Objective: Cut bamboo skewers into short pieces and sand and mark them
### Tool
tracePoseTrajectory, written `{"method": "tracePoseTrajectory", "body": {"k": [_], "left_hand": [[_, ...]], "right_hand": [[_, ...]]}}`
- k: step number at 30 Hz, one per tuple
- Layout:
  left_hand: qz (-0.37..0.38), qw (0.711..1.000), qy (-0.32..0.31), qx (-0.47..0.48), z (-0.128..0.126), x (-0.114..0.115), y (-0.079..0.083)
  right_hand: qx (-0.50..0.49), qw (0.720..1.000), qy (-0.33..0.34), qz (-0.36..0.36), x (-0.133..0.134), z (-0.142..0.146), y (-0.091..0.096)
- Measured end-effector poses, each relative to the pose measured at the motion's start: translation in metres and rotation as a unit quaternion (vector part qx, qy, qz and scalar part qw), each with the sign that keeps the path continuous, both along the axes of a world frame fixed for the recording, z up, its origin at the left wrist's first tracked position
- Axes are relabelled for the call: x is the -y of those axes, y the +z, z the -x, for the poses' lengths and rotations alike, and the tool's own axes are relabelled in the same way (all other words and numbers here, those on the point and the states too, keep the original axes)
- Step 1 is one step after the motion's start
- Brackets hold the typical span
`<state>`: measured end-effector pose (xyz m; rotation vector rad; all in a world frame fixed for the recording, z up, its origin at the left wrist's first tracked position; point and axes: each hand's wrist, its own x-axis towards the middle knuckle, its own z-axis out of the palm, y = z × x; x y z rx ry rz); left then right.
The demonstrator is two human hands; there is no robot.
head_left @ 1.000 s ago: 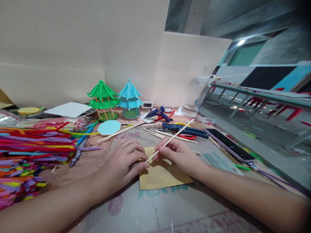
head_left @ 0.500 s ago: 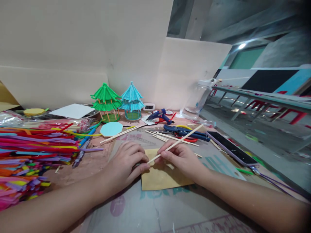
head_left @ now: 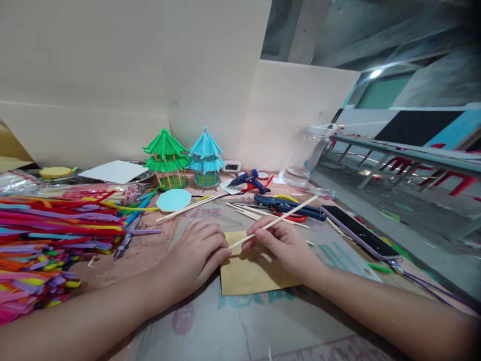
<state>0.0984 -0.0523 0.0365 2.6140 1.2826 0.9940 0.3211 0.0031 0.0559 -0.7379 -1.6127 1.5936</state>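
- Holds a thin wooden stick (head_left: 291,212) in the right hand (head_left: 285,245), pinched between thumb and curled fingers, with hardly any opening left around it.
- Slants the stick over the brown card (head_left: 259,276), upper end pointing away to the right, lower end at the left hand's fingertips.
- Curls the fingers of the left hand (head_left: 201,250) inward, thumb and forefinger nearly together at the stick's lower end; cannot tell a firm grip from a mere touch there.
- Has the brown card lying flat on the printed clear sheet (head_left: 210,326), between and below both hands, partly covered by the right hand.
- Has several loose sticks (head_left: 250,215) beyond the right hand, near the blue-handled pliers (head_left: 289,204), and a few more beside the light-blue octagonal disc (head_left: 174,200).
- Has a dark-blue glue gun (head_left: 248,179) beyond the pliers, nozzle pointing left.
- Shows, farther back, a green two-tiered model (head_left: 165,163) and a blue two-tiered model (head_left: 205,153), both upright, side by side, with a small white digital device (head_left: 231,166) just right of the blue one.
- Has a heap of colourful fuzzy stems (head_left: 56,220) along the left, pens (head_left: 126,238) beside it.
- Has a phone (head_left: 356,233) on the right, dark screen facing up, and a clear bottle (head_left: 306,155) beyond.
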Motion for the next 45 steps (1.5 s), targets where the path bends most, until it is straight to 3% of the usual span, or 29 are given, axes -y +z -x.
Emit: {"method": "tracePoseTrajectory", "body": {"k": [6, 11, 21, 29, 40, 45], "left_hand": [[-0.033, 0.999, 0.024, 0.027, 0.0011, 0.0001, -0.0031], [-0.004, 1.0, -0.007, 0.013, 0.0012, 0.001, 0.0011], [0.017, 1.0, 0.004, 0.011, -0.0007, 0.0004, 0.0038], [-0.035, 0.999, 0.026, 0.027, 0.0024, -0.0001, -0.0024], [0.057, 0.998, 0.016, -0.02, -0.0022, 0.0052, 0.0049], [0.096, 0.994, 0.026, -0.043, -0.0034, 0.0029, 0.0026]], "right_hand": [[-0.007, 1.0, -0.021, -0.006, -0.0001, 0.001, 0.002], [0.016, 1.0, -0.019, -0.008, -0.0005, 0.0007, 0.0017], [-0.006, 1.0, -0.021, -0.001, -0.001, -0.0003, -0.002], [-0.001, 0.998, -0.06, -0.03, -0.001, 0.0, 0.003], [0.011, 0.999, -0.032, -0.04, -0.0001, -0.0001, 0.0009], [0.003, 0.996, -0.051, -0.077, -0.0013, 0.0001, 0.003]]}}
